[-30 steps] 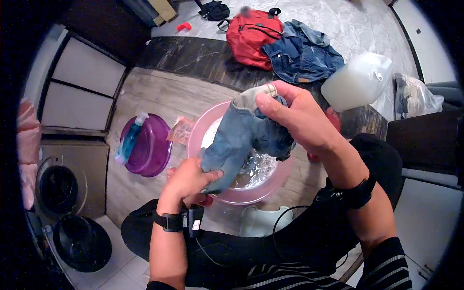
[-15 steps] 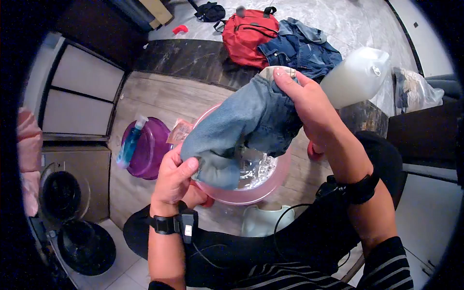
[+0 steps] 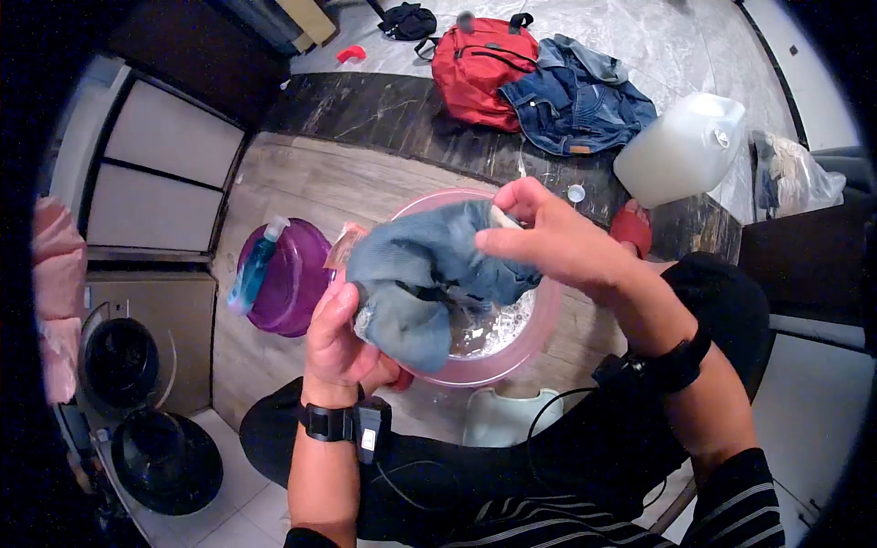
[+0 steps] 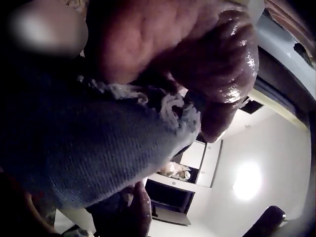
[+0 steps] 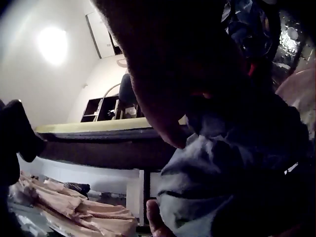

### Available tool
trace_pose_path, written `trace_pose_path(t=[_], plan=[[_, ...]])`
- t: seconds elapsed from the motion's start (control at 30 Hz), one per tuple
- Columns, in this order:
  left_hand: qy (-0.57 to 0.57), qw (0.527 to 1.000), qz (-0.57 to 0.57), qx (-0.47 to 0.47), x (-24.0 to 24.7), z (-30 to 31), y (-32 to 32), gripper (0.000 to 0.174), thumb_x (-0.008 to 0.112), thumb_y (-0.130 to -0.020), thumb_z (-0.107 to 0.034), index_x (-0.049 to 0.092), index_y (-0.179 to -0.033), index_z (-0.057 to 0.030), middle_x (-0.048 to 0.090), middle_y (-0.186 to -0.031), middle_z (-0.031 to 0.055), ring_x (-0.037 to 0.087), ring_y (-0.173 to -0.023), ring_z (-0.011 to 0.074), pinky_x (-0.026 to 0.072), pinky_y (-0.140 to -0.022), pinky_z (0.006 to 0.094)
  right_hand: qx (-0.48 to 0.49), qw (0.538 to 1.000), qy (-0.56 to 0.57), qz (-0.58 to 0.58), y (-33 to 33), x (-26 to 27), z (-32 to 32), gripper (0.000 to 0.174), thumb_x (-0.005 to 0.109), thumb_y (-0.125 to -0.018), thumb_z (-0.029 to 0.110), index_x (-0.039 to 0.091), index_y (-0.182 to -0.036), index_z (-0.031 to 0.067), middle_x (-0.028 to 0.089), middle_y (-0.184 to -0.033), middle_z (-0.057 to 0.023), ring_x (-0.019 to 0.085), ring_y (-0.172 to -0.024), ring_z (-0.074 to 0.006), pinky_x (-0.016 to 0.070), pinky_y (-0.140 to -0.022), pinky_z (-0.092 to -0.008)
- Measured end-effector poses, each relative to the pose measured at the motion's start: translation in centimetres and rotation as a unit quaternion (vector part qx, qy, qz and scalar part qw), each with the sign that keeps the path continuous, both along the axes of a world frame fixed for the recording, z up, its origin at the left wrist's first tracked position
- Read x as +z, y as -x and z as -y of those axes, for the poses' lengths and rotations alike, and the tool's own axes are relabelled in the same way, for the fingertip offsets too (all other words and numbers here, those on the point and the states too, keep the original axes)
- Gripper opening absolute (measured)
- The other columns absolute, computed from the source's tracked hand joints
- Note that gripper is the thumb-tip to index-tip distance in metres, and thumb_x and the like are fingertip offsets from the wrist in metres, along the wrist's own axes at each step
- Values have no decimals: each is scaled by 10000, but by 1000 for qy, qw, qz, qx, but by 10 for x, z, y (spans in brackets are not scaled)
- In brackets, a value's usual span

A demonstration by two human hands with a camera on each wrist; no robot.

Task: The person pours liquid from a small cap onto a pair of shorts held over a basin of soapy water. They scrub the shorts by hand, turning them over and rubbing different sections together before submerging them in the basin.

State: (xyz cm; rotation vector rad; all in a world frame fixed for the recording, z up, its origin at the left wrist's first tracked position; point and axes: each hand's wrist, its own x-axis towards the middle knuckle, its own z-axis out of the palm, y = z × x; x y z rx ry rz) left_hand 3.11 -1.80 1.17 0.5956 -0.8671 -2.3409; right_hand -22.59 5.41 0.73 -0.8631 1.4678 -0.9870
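Observation:
Blue denim shorts [image 3: 411,247] are stretched between my two hands over a pink basin [image 3: 545,333] of sudsy water. With thumb and fingers, my left hand [image 3: 340,342] holds the leg end at the left. Its frayed hem [image 4: 173,116] shows close to the fingers in the left wrist view. My right hand [image 3: 557,237] pinches the pale-lined waistband at the upper right. Dark shadow covers much of the right hand and the cloth [image 5: 197,192] in the right wrist view.
A purple basin [image 3: 315,274] with a blue bottle [image 3: 258,267] across it sits left. On the dark ledge are a white jug [image 3: 681,151] and a small white cap [image 3: 575,193]. A red backpack [image 3: 475,78] and more denim [image 3: 575,105] lie behind. A pale stool [image 3: 498,418] stands nearby.
The shorts were lifted and pulled longer half a second ago; now they are lower and more bunched. My right hand has dropped, and my left hand has turned at the hem.

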Motion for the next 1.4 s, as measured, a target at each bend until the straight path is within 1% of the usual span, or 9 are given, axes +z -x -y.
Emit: trace_pose_path(t=[0.07,0.2,0.4,0.53,0.67,0.8,1.1,1.2,1.4], plan=[[-20,1000,-12,-7,3,-1,2,589,546,-901,-310,381,-1360,20,505,-1311,178,509,-1195,307,398,-1026,431,23,996,2,-83,-7,-3,0,424,727,-819,206,436,-1087,53,587,-1010,-66,571,-912,-128,470,-770,-271],[-63,998,-11,15,12,-7,10,630,566,-880,-274,333,-1366,52,505,-1277,211,526,-1167,312,419,-1006,426,27,979,86,-181,-13,-5,-1,653,747,-790,309,422,-1252,-19,605,-1058,-157,591,-951,-226,480,-821,-335],[-80,996,-49,-12,10,-9,11,588,551,-885,-250,360,-1349,57,521,-1262,209,548,-1139,300,445,-978,416,186,939,123,-262,-18,-2,1,441,763,-764,278,624,-1042,-35,647,-1063,-129,614,-940,-179,491,-806,-325],[-31,993,84,-72,17,-1,1,549,592,-862,-158,396,-1328,56,577,-1193,174,600,-1060,250,494,-910,380,46,997,16,62,-17,1,6,319,747,-750,158,635,-998,-8,660,-894,-39,600,-763,-100,489,-699,-249],[119,936,284,-172,14,-1,-2,557,681,-831,-170,455,-1305,14,635,-1090,127,631,-948,190,506,-836,314,-14,993,15,116,-18,30,2,251,709,-721,80,641,-952,13,652,-858,-17,581,-721,-80,480,-667,-235],[333,790,446,-257,6,12,-8,525,774,-740,-126,563,-1206,-7,646,-1071,49,578,-978,123,453,-908,297,-27,991,32,127,-17,25,1,287,706,-698,97,658,-971,25,666,-848,-26,599,-744,-109,496,-713,-260],[284,851,399,-187,-2,20,-10,445,751,-782,-135,571,-1158,20,657,-1028,66,595,-924,124,481,-835,275,-88,981,-3,171,0,15,12,256,637,-740,78,626,-988,16,660,-906,-60,632,-775,-147,515,-707,-284],[155,956,242,-55,-10,16,-15,491,738,-817,-167,520,-1209,30,644,-1069,67,605,-944,139,487,-846,283,-109,983,-22,148,5,6,13,265,685,-726,174,676,-935,12,676,-846,-56,628,-739,-139,500,-695,-272],[63,983,117,130,-4,1,11,423,466,-977,-356,517,-1244,-33,615,-1168,96,577,-1091,222,447,-963,365,-59,998,23,2,-24,21,3,243,687,-789,174,622,-961,15,623,-823,-11,577,-693,-93,480,-615,-254]])
